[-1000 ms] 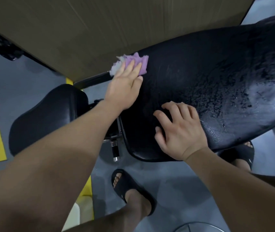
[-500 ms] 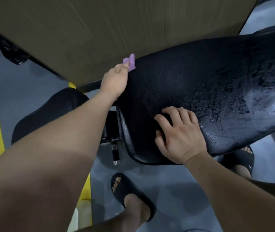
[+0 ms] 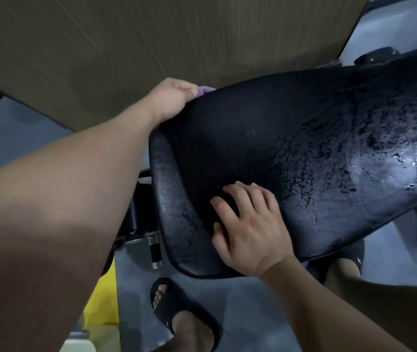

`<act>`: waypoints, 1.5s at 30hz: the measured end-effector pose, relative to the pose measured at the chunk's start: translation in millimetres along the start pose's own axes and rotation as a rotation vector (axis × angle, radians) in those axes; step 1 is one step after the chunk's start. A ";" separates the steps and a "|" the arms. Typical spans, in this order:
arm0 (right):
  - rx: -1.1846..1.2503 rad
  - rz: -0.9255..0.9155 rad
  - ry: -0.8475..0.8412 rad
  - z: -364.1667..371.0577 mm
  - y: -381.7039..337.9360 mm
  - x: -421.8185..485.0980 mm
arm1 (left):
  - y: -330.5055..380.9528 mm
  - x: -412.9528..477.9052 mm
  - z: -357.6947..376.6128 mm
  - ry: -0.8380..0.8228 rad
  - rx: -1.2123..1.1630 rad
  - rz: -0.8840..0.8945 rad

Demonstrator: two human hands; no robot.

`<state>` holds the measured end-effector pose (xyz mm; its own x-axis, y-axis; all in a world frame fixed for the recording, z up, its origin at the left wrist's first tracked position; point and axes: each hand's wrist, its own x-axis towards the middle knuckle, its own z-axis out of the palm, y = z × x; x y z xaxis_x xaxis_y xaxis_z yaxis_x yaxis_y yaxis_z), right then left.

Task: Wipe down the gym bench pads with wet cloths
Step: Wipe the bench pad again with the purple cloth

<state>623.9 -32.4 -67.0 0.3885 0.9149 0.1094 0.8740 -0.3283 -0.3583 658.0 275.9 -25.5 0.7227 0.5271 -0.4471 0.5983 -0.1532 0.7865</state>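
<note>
Left grip (image 3: 170, 100): curled over the far edge of the surface at its left end, with the fingers closed down on the cloth.
Right grip: the right hand (image 3: 250, 229) holds nothing and is laid loosely spread on the near-left part of the surface, judged to be bracing.
Cloth (image 3: 206, 90): only a small purple tip is seen, just beyond the left knuckles, at the far edge.
Surface (image 3: 278, 135): a long black bench pad. It is duller towards the left end and is beaded with water and shining towards the right end.
Change: a second ago the cloth was spread under flat fingers on the top face by the far edge. Since then the left hand has been rolled over that edge and most of the cloth has been carried out of sight. The right hand has been kept where it was.
Meaning for the task: the wipe is judged to have passed from the top face to the far rim. The wet right end appears already covered, and any other pad is still to be accounted for.
Hidden: the left fingertips and most of the cloth are hidden behind the far edge. Whatever lies left of the surface is covered by the left forearm.
Cut off: the right end of the surface runs out of the picture.
Hard to make out: the metal fitting (image 3: 155, 252) under the left end is only partly seen.
</note>
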 end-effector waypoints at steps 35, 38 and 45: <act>-0.023 0.014 -0.012 -25.4 1.6 -11.7 | -110.2 -288.1 100.0 0.268 0.813 0.068; -0.046 0.085 0.077 -35.2 30.7 -26.0 | -114.6 -288.5 100.1 0.463 0.917 0.160; -0.083 0.044 0.178 -24.3 57.7 -36.3 | -114.1 -271.2 117.6 0.212 0.652 0.250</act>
<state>667.3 -90.2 -69.2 0.4656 0.8459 0.2601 0.8733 -0.3917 -0.2896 434.5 52.1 -44.1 0.8216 0.5518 -0.1429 0.5565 -0.7222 0.4109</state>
